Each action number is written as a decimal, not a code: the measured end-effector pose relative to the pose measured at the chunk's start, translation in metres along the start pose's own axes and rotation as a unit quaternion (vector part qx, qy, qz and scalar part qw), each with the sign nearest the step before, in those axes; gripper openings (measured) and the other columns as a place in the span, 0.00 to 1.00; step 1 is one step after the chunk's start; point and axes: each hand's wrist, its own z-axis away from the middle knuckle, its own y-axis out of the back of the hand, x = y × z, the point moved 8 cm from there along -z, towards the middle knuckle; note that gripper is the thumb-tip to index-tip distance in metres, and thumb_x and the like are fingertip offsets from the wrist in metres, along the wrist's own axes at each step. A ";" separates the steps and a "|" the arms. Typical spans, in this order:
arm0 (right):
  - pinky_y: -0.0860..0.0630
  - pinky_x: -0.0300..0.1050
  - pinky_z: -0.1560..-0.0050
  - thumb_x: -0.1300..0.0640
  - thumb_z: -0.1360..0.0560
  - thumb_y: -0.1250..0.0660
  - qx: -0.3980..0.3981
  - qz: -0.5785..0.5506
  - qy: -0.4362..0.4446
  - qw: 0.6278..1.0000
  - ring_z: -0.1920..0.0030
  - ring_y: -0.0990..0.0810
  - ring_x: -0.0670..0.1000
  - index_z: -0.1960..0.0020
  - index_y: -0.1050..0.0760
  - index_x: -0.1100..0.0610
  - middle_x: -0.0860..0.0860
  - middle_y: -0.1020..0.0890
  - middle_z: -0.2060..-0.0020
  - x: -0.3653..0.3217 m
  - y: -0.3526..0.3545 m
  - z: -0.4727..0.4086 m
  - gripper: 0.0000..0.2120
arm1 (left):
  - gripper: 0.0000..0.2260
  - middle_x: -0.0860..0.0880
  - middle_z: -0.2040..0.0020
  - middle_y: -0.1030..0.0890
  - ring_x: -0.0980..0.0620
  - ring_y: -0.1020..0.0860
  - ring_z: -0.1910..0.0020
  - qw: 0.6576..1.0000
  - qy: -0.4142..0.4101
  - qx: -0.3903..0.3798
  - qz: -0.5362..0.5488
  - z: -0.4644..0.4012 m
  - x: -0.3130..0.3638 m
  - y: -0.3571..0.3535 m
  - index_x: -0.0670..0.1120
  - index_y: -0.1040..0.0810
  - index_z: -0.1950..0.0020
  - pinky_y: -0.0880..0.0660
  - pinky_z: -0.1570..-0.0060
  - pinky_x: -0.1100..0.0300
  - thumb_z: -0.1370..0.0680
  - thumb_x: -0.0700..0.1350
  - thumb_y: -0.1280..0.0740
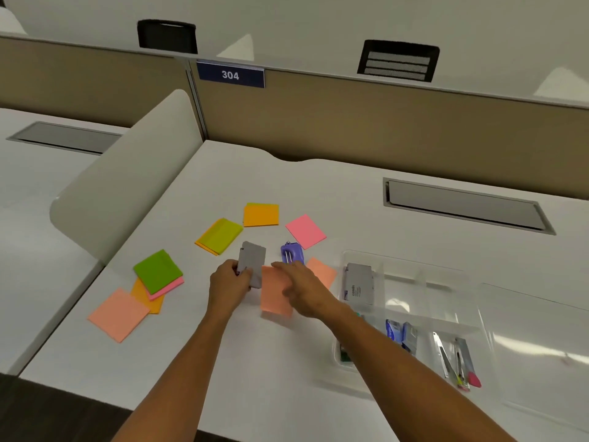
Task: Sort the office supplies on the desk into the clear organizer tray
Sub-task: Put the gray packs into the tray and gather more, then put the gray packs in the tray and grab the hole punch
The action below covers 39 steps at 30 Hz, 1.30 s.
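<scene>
My left hand [230, 280] grips a small grey box [254, 260] and holds it tilted just above the desk. My right hand [299, 290] reaches flat over a salmon sticky note [274, 298], fingers apart, fingertips close to a purple stapler [292, 252]. The clear organizer tray [424, 275] sits at the right. It holds another grey box [359, 283], blue staple boxes [400, 334] and several pens and cutters [455, 362]. Sticky notes lie scattered on the desk: pink [306, 231], orange [260, 214], yellow-green [220, 236], green [157, 271], salmon [118, 314].
The white desk [255, 362] ends at a beige partition [350, 122] at the back. A cable slot [465, 205] is recessed at the back right. A curved white divider [127, 186] stands at the left. The desk's front edge runs near the bottom left.
</scene>
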 end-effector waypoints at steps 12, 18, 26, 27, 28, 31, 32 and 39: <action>0.26 0.34 0.61 0.60 0.25 0.30 0.191 -0.178 -0.094 0.961 0.53 0.21 0.46 0.31 0.38 0.38 0.46 0.27 0.44 0.101 0.106 0.080 0.30 | 0.13 0.45 0.47 0.17 0.48 0.19 0.51 0.996 -0.046 -0.066 0.032 0.034 0.073 -0.081 0.44 0.20 0.41 0.21 0.51 0.53 0.25 0.44 0.30; 0.27 0.40 0.57 0.60 0.25 0.28 0.298 -0.182 -0.155 0.924 0.52 0.23 0.50 0.33 0.32 0.45 0.47 0.28 0.42 0.158 0.157 0.122 0.25 | 0.14 0.46 0.48 0.17 0.50 0.19 0.54 0.990 -0.086 -0.104 0.037 0.055 0.110 -0.131 0.43 0.22 0.40 0.20 0.50 0.48 0.25 0.45 0.29; 0.26 0.47 0.47 0.61 0.26 0.28 0.328 -0.170 -0.199 0.908 0.47 0.26 0.51 0.32 0.31 0.48 0.52 0.26 0.35 0.196 0.170 0.141 0.25 | 0.25 0.43 0.42 0.20 0.47 0.19 0.51 0.979 -0.128 -0.155 -0.024 0.078 0.132 -0.183 0.48 0.35 0.30 0.20 0.57 0.60 0.24 0.44 0.30; 0.26 0.49 0.46 0.61 0.26 0.28 0.328 -0.170 -0.201 0.907 0.45 0.25 0.52 0.32 0.31 0.49 0.52 0.26 0.35 0.198 0.169 0.143 0.25 | 0.25 0.43 0.41 0.20 0.47 0.19 0.49 0.977 -0.137 -0.156 -0.042 0.080 0.133 -0.188 0.48 0.35 0.30 0.20 0.55 0.58 0.24 0.43 0.30; 0.26 0.50 0.44 0.61 0.25 0.29 0.326 -0.169 -0.203 0.908 0.43 0.25 0.54 0.31 0.31 0.49 0.52 0.26 0.35 0.200 0.168 0.144 0.25 | 0.24 0.43 0.39 0.21 0.46 0.20 0.47 0.976 -0.144 -0.154 -0.060 0.082 0.132 -0.191 0.48 0.35 0.30 0.19 0.53 0.57 0.24 0.43 0.30; 0.25 0.54 0.40 0.62 0.25 0.30 0.309 -0.142 -0.207 0.917 0.40 0.25 0.56 0.30 0.32 0.49 0.53 0.26 0.35 0.203 0.165 0.145 0.26 | 0.24 0.43 0.37 0.23 0.45 0.21 0.45 0.971 -0.152 -0.154 -0.098 0.085 0.130 -0.198 0.47 0.35 0.29 0.20 0.48 0.53 0.23 0.42 0.31; 0.25 0.54 0.40 0.62 0.25 0.30 0.301 -0.133 -0.209 0.921 0.40 0.25 0.57 0.30 0.32 0.49 0.53 0.27 0.36 0.204 0.164 0.144 0.26 | 0.24 0.43 0.37 0.23 0.45 0.21 0.45 0.970 -0.152 -0.156 -0.106 0.084 0.130 -0.200 0.47 0.34 0.29 0.20 0.47 0.51 0.23 0.42 0.32; 0.27 0.47 0.44 0.65 0.24 0.33 0.238 -0.076 -0.214 0.944 0.39 0.27 0.57 0.28 0.33 0.51 0.56 0.28 0.36 0.202 0.156 0.133 0.26 | 0.25 0.42 0.36 0.23 0.43 0.22 0.43 0.967 -0.139 -0.168 -0.134 0.083 0.122 -0.208 0.45 0.34 0.29 0.20 0.49 0.47 0.24 0.41 0.31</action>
